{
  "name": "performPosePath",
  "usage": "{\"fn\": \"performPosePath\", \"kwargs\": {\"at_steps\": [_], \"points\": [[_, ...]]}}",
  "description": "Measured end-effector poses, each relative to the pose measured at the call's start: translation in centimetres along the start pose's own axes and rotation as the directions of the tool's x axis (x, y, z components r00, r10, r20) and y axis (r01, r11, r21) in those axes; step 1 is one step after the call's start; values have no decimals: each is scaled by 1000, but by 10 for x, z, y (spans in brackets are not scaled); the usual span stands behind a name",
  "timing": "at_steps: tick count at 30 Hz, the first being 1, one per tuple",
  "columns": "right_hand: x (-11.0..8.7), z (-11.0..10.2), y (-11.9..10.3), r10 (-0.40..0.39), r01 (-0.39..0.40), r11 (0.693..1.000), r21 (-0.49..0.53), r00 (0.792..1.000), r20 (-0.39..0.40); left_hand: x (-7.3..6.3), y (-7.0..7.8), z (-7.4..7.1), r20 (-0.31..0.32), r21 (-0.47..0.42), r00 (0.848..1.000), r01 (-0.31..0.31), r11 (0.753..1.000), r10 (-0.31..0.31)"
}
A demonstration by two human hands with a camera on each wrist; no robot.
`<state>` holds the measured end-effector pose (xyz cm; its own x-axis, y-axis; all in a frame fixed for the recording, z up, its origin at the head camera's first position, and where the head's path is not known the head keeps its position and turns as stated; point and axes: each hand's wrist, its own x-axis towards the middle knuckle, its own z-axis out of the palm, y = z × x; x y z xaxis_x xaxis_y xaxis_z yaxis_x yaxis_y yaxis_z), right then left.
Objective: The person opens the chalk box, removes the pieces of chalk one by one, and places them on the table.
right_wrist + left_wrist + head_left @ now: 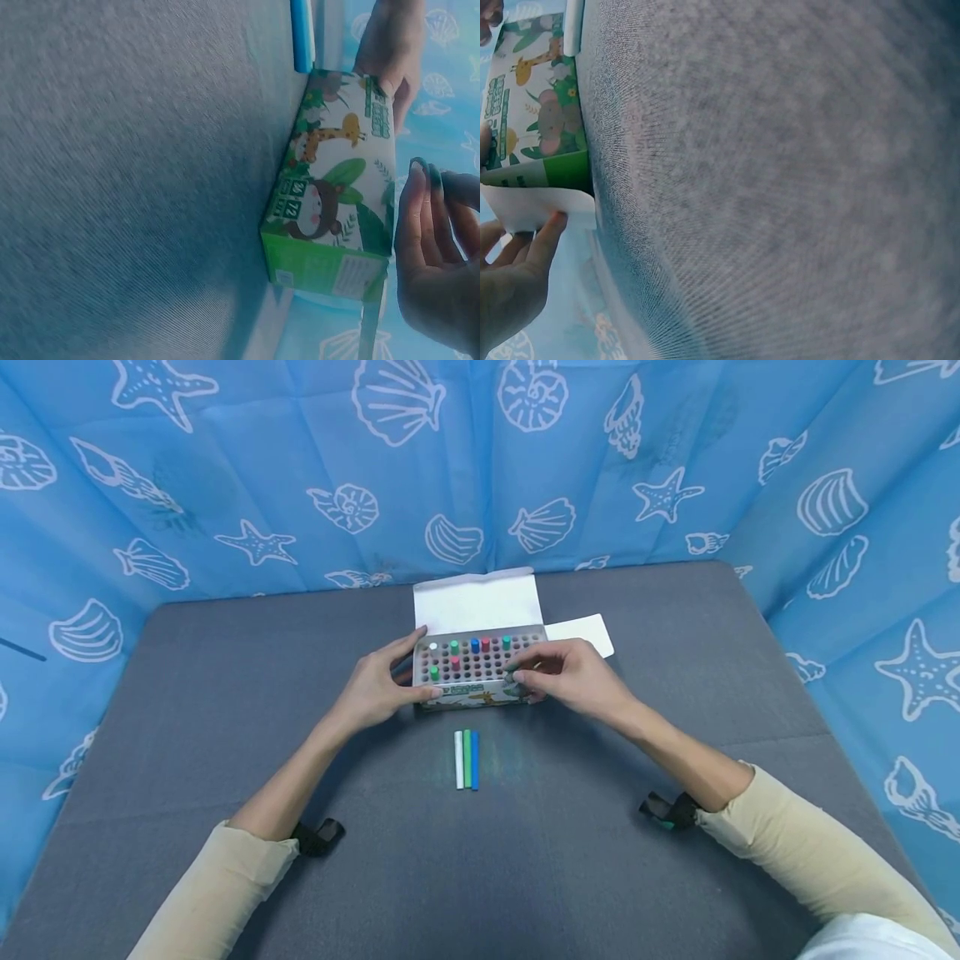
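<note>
A printed chalk box (pixel 480 697) stands open on the table, its top a grid of holes. White, green, blue and red chalks stick up from several of the holes. My left hand (pixel 372 687) grips the box's left end, thumb at the front and a finger reaching to the back corner. In the left wrist view its fingers touch a white end flap (pixel 536 208). At the box's front right, my right hand (pixel 579 677) pinches a green chalk (pixel 510 677) over the holes, mostly hidden by the fingertips. White (pixel 459 760), green (pixel 467 758) and blue (pixel 475 760) chalks lie side by side before the box.
The box's white lid (pixel 478 603) is folded back towards the blue shell-patterned curtain (pixel 465 460). A white side flap (pixel 583 632) juts out on the right, behind the right hand. Grey cloth (pixel 480 868) covers the table.
</note>
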<state>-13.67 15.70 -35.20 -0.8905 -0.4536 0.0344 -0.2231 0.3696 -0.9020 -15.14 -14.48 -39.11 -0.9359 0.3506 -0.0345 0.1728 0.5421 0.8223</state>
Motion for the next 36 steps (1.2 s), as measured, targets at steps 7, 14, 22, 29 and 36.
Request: {"fn": "performPosePath", "kwargs": {"at_steps": [7, 14, 22, 29, 36], "points": [[6, -9, 1, -38, 33, 996, -85, 998, -59, 0, 0, 1, 0, -8, 1000, 5, 1000, -5], [13, -17, 6, 5, -11, 997, -77, 997, -76, 0, 0, 1, 8, -18, 1000, 15, 1000, -15], [24, -14, 5, 83, -103, 986, -132, 986, -145, 0, 0, 0, 7, -31, 1000, -3, 1000, 3], [34, -12, 8, 103, -127, 982, -139, 980, -170, 0, 0, 0, 8, -32, 1000, 2, 999, -1], [39, -9, 6, 94, -125, 976, -176, 980, -176, 0, 1, 0, 12, -36, 1000, 12, 999, -11]]}}
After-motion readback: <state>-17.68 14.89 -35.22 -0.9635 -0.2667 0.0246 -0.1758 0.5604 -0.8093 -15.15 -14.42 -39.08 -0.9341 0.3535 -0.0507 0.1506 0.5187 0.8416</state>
